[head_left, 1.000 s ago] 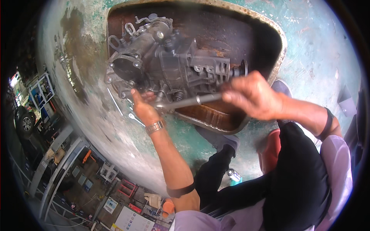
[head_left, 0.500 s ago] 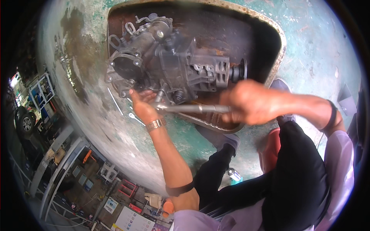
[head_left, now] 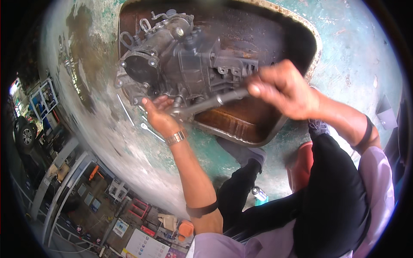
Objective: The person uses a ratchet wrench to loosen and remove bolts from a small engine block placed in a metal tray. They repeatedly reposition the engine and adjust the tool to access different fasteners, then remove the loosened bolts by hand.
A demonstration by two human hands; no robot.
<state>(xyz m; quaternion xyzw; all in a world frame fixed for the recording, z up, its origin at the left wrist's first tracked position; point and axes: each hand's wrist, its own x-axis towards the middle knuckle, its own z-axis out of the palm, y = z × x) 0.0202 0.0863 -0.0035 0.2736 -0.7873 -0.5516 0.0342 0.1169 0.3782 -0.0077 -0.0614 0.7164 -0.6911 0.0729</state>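
Note:
A long metal socket wrench [head_left: 211, 102] reaches across the near side of a grey gearbox [head_left: 191, 60], its socket on a fastener low on the casing. My right hand [head_left: 289, 91], slightly blurred, is closed round the handle's far end. At the wrench head, my left hand [head_left: 162, 120] is held against it, its fingers curled around the socket side and partly hidden. The gearbox lies in a rusty-rimmed metal tray [head_left: 316, 47], with a round dark cover toward its left end.
Left of the tray, a thin rod [head_left: 125, 109] and a combination spanner [head_left: 151, 131] lie on the worn green floor. A red bucket [head_left: 300, 167] and a spray can [head_left: 259, 194] stand by my legs. Tools and boxes [head_left: 142, 208] fill the lower left.
My right hand has swung the wrench handle up and away from me, over the gearbox's right part. My left hand stays at the wrench head.

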